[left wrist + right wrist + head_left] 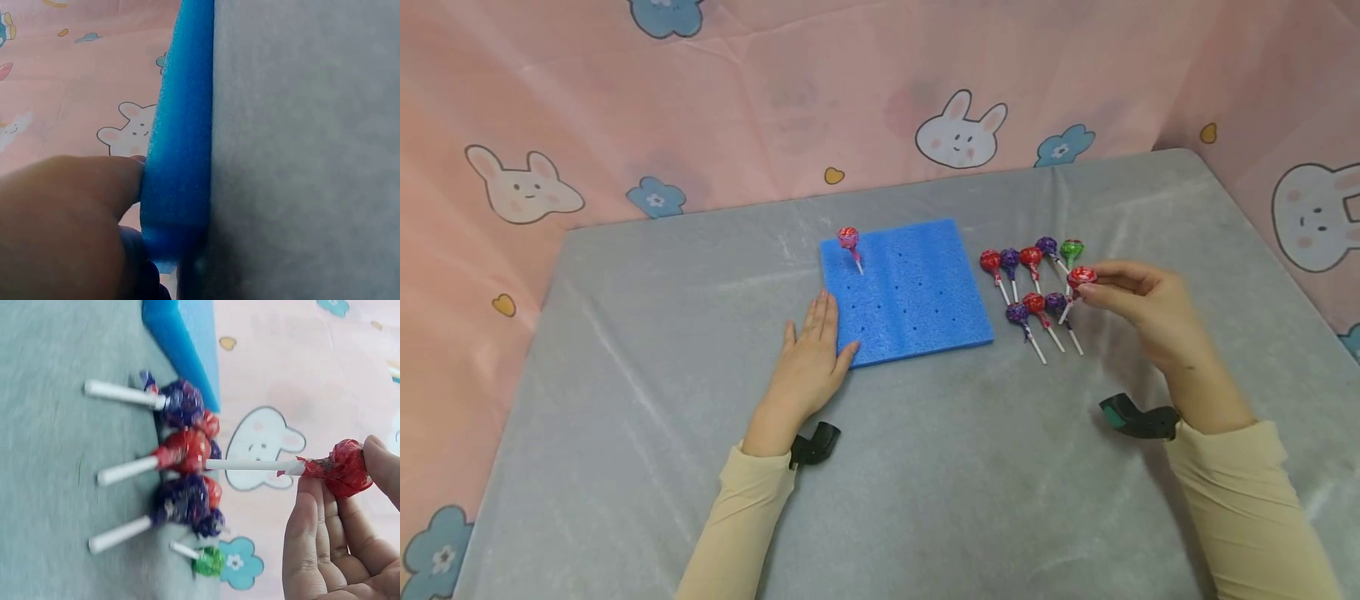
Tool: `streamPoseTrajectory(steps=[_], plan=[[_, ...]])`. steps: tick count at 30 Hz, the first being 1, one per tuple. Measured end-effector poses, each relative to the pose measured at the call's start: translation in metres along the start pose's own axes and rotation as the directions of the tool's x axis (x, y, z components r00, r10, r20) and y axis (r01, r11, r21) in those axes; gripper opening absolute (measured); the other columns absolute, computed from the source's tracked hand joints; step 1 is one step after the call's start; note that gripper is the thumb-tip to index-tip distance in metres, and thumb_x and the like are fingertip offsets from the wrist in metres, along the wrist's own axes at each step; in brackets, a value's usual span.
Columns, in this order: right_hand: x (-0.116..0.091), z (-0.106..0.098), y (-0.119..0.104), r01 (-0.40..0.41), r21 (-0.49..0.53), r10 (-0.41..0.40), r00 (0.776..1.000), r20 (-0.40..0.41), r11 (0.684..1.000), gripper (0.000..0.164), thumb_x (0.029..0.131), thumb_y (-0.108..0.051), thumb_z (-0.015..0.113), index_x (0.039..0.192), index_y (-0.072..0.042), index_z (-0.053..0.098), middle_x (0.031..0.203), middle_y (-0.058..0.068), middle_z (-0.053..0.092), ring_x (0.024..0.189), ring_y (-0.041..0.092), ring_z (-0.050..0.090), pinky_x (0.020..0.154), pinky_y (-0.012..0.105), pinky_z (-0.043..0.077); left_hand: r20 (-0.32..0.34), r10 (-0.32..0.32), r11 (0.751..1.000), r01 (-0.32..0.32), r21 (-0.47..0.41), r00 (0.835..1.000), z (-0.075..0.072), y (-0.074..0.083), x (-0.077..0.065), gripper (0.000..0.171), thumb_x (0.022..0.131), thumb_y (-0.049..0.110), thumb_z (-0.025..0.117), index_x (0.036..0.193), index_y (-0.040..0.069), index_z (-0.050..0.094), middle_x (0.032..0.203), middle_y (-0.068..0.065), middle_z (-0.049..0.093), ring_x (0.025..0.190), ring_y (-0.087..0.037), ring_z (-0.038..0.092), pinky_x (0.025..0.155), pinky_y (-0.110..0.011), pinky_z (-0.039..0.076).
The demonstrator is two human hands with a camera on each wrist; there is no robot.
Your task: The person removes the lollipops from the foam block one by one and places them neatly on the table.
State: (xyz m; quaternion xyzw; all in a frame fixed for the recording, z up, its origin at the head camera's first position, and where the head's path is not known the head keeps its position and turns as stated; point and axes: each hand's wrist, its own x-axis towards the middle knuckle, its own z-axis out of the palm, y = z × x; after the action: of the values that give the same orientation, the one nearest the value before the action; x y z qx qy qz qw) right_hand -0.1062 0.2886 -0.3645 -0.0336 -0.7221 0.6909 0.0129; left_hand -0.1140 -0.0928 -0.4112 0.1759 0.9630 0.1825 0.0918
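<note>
My left hand (pixel 805 365) rests flat at the left edge of a blue foam board (pixel 917 292), fingers straight and thumb on its near corner. The left wrist view shows the thumb (pixel 81 187) against the board's edge. A pink lollipop (pixel 847 238) stands upright near the board's far left corner, among rows of small holes. Thumb and fingers of my right hand (pixel 1157 321) pinch a red lollipop (pixel 351 467) by its wrapped head, the stick pointing away from the hand. It is above the other lollipops, to the right of the board.
Several lollipops lie in two rows on the grey tabletop (pixel 940 483), among them a purple one (pixel 1017 313), a red one (pixel 990 261) and a green one (pixel 1072 249). Behind the table hangs a pink curtain (pixel 760 108) with rabbits and flowers.
</note>
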Motion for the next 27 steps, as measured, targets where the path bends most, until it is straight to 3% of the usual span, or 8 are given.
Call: streamPoseTrajectory(steps=[10,13,16,22,25,27], plan=[[0.001,-0.019,0.003,-0.08,-0.176,0.081,0.997,0.0,0.981,0.021,0.086,-0.002,0.067,0.091,-0.021,0.074,0.082,-0.011,0.071,0.075,0.005,0.066,0.071,0.013,0.046,-0.002,-0.004,1.0,0.004,0.001,1.0,0.0,-0.001,0.0,0.07,0.101,0.038,0.038,0.149,-0.003,0.007,0.156,-0.016,0.002,0.143,-0.029,0.005,0.111,-0.056,0.003],[0.005,-0.025,0.007,-0.116,-0.145,0.121,0.992,0.023,0.983,0.019,0.086,-0.002,0.067,0.09,-0.019,0.074,0.082,-0.009,0.072,0.075,0.006,0.067,0.07,0.015,0.049,0.009,-0.011,1.0,0.011,0.009,1.0,0.0,-0.001,0.0,0.07,0.102,0.038,0.037,0.15,-0.003,0.005,0.157,-0.015,0.001,0.143,-0.029,0.004,0.111,-0.056,0.003],[0.008,-0.03,0.01,-0.158,-0.183,0.165,0.986,0.022,0.97,0.019,0.087,-0.003,0.067,0.085,-0.022,0.074,0.081,-0.011,0.071,0.075,0.005,0.067,0.069,0.017,0.051,0.021,-0.016,1.0,0.016,0.014,1.0,0.0,-0.002,0.001,0.07,0.102,0.039,0.035,0.15,-0.002,0.004,0.157,-0.014,-0.001,0.143,-0.028,0.003,0.111,-0.055,0.002],[0.016,-0.036,0.014,-0.224,-0.406,0.255,0.967,0.024,0.886,0.011,0.087,-0.022,0.069,0.085,-0.033,0.068,0.08,-0.02,0.067,0.075,0.0,0.065,0.07,0.015,0.047,0.02,-0.017,1.0,0.017,0.006,1.0,0.0,-0.002,0.002,0.069,0.102,0.039,0.034,0.15,-0.001,0.004,0.157,-0.014,0.0,0.143,-0.027,0.003,0.111,-0.055,0.002],[0.02,-0.037,0.017,-0.238,-0.469,0.283,0.959,0.027,0.851,0.003,0.087,-0.031,0.069,0.088,-0.032,0.068,0.079,-0.023,0.066,0.074,-0.001,0.064,0.07,0.015,0.044,0.018,-0.015,1.0,0.015,0.009,1.0,0.0,-0.002,0.002,0.069,0.102,0.039,0.034,0.15,-0.001,0.004,0.157,-0.014,-0.001,0.143,-0.027,0.003,0.111,-0.055,0.002],[0.022,-0.036,0.02,-0.24,-0.49,0.289,0.957,0.026,0.838,0.012,0.086,-0.033,0.069,0.095,-0.025,0.069,0.079,-0.024,0.065,0.074,-0.002,0.064,0.07,0.014,0.044,0.019,-0.012,1.0,0.012,0.014,1.0,0.0,-0.001,0.002,0.069,0.102,0.039,0.034,0.15,-0.001,0.004,0.157,-0.014,-0.001,0.143,-0.028,0.003,0.111,-0.055,0.002]])
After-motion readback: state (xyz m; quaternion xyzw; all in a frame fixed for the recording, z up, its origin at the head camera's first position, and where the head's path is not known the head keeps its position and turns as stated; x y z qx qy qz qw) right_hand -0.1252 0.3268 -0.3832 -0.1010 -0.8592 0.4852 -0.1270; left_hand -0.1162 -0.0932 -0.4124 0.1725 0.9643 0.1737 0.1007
